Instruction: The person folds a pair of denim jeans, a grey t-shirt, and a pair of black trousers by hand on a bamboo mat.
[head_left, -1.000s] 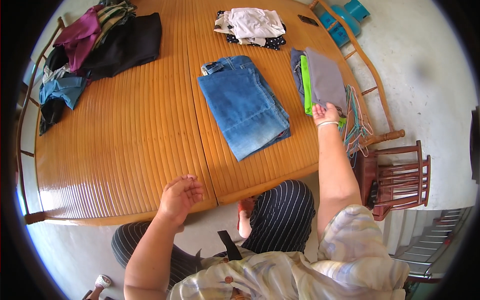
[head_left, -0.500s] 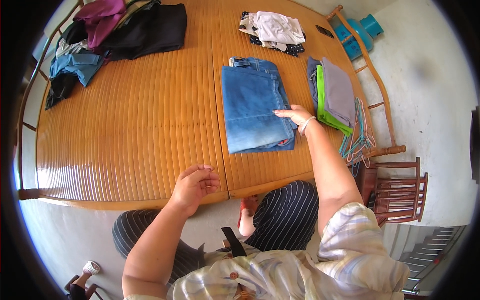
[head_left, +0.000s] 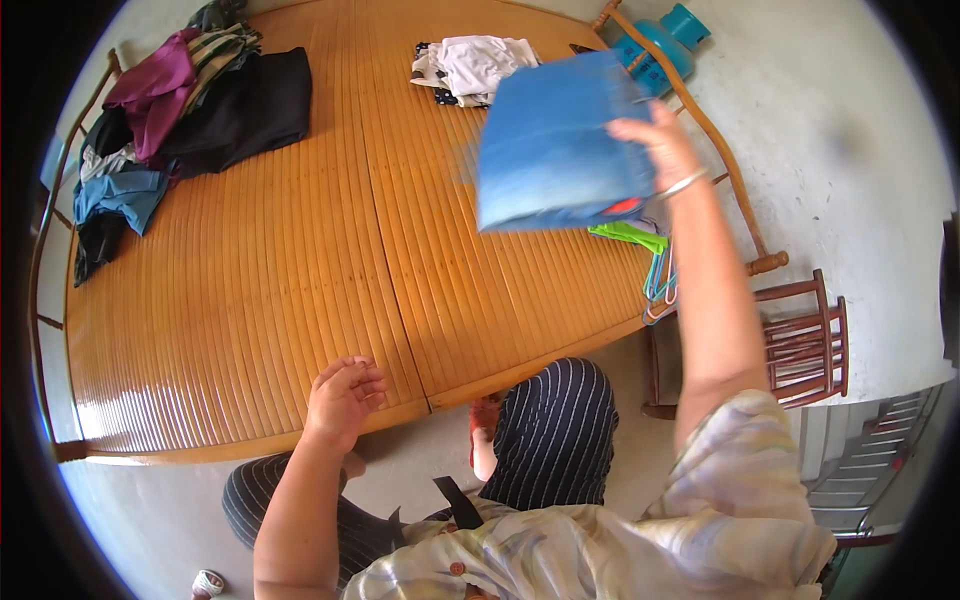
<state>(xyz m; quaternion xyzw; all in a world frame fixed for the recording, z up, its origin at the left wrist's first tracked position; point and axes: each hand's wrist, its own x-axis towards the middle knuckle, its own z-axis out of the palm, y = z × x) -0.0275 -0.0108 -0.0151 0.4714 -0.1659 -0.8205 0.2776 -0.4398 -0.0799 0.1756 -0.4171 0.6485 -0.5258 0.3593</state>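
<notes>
The right hand [head_left: 668,150] pinches folded blue denim jeans [head_left: 562,140] at their right edge, thumb uppermost; the empty left hand [head_left: 343,402] hovers, loosely curled, near brown wooden slats [head_left: 240,300].

1. Bed [head_left: 250,250]: wood- or bamboo-like slats, ridged, glossy, strong glare at left.
2. Jeans [head_left: 560,140]: denim cloth, matt; motion-blurred, weave can't be told.
3. Pale garment [head_left: 490,62]: thin cloth, matt, creased.
4. Purple garment [head_left: 155,85]: soft rumpled cloth.
5. Black garment [head_left: 250,110]: matt cloth.
6. Hangers [head_left: 660,278]: smooth, plastic-looking.
7. Gas cylinder [head_left: 672,42]: painted metal, smooth.
8. Chair [head_left: 824,330]: dark wood, smooth.
9. Wall [head_left: 850,200]: matt, painted-looking, scuffed.
10. Stair railing [head_left: 840,509]: shiny metal.
11. Bracelet [head_left: 683,184]: smooth, metal-looking.
</notes>
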